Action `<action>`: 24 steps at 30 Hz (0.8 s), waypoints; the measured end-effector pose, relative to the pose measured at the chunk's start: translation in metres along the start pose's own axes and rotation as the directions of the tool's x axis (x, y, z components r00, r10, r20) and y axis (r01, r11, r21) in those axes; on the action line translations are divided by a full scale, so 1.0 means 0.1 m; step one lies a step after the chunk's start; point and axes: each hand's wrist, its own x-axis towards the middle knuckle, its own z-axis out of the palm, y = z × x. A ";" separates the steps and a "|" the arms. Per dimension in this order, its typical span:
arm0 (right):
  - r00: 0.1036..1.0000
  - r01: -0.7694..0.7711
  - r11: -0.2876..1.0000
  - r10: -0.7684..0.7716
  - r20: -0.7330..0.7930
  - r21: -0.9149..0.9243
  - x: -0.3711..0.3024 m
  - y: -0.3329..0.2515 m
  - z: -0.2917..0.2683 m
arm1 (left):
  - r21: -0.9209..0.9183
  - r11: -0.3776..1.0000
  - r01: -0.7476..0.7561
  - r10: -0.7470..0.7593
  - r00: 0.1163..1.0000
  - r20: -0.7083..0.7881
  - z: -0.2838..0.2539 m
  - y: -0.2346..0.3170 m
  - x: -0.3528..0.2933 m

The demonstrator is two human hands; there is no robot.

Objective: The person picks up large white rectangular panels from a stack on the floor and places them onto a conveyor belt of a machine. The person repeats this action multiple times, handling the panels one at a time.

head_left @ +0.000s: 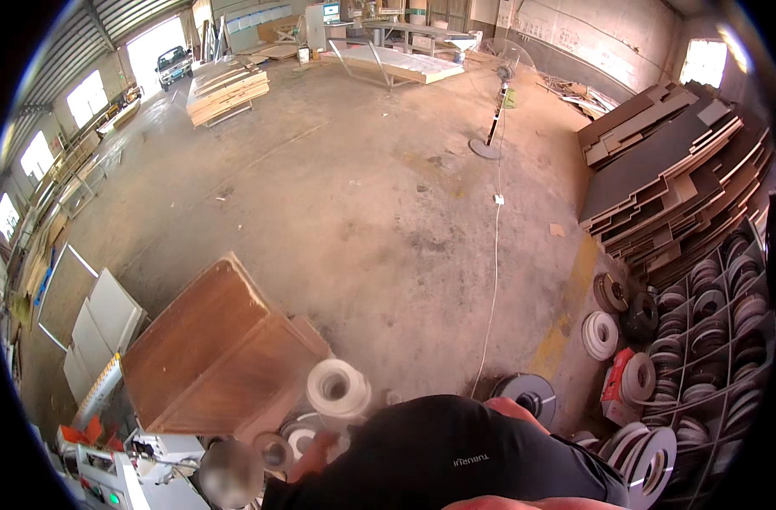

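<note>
The head view shows, at the bottom centre of the frame, a left hand (313,457) poking out from under a black sleeve (443,455); its fingers (307,466) curl near a small white roll of edge banding (300,439), but blur and the sleeve hide whether they grip it, so I cannot tell how far they are closed. The right hand is not visible; only a strip of bare arm shows at the lower edge. Just above the left hand stands a larger white roll of edge banding (339,388), upright on its flat side, and beside the small roll lies a brownish roll (273,450). These rolls sit at the near corner of a brown wooden board (209,344) that fills the lower left of the frame, with a white machine with red parts (99,463) at its left. Right of the sleeve a grey roll (528,395) lies on the concrete floor (362,195). Farther right, a shelf rack (719,331) holds many rolls in compartments, with more rolls leaning at its foot. Above it, in the upper right, dark boards (668,170) are stacked. A standing fan (494,110) stands at upper centre, its white cable (492,280) trailing down across the floor. Pale board stacks (226,89) lie in the upper left.
</note>
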 end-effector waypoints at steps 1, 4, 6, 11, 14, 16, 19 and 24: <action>0.972 0.228 0.954 -0.234 -0.008 -0.194 -0.04 0.29 0.07 | 0.111 0.991 -0.075 0.081 0.995 -0.056 -0.54 0.11 0.62; 0.993 0.117 0.925 -0.099 -0.067 0.362 0.45 0.75 -0.15 | -0.284 0.912 -0.296 0.144 0.879 -0.455 -1.79 0.25 1.67; 0.765 -0.619 0.637 0.620 0.171 0.460 0.76 0.60 -0.41 | -0.386 0.875 -0.293 0.101 0.889 -0.446 -3.04 1.03 1.91; 0.719 -0.687 0.618 0.653 0.237 0.382 2.08 0.70 -1.10 | -0.507 0.769 -0.388 0.109 0.862 -0.494 -4.66 1.80 2.52; 0.762 -0.643 0.721 0.569 0.309 0.258 3.20 0.92 -1.56 | -0.360 0.836 -0.415 0.210 0.847 -0.488 -4.60 1.28 3.13; 0.786 -0.587 0.789 0.502 0.360 0.180 4.05 1.08 -1.92 | -0.218 0.901 -0.374 0.256 0.867 -0.428 -4.48 0.91 3.35; 0.764 -0.539 0.842 0.477 0.434 0.023 5.34 1.35 -2.59 | -0.371 0.890 -0.267 0.109 0.913 -0.394 -4.86 0.69 3.21; 0.883 -0.325 0.944 0.322 0.340 -0.051 7.56 1.43 -3.86 | -0.654 -0.608 -0.451 -0.340 0.892 -0.299 -5.24 -0.12 2.98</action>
